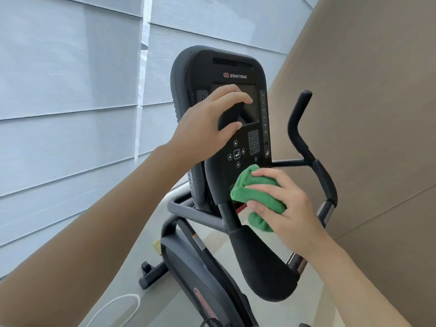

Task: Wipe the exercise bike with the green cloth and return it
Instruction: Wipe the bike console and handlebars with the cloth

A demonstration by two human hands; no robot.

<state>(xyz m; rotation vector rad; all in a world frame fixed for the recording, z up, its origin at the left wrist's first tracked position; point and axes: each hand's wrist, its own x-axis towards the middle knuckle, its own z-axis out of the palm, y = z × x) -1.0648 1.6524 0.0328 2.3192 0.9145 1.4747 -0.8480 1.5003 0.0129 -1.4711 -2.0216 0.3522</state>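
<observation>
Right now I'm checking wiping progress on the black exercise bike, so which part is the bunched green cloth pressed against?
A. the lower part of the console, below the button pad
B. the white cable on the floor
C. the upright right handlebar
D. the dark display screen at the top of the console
A: the right hand holds the bunched green cloth on the black console below its buttons, while the left hand grips the left handlebar end in front of the screen.

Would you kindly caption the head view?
Right hand wipes bike console with green cloth; left hand grips handlebar end.
</observation>
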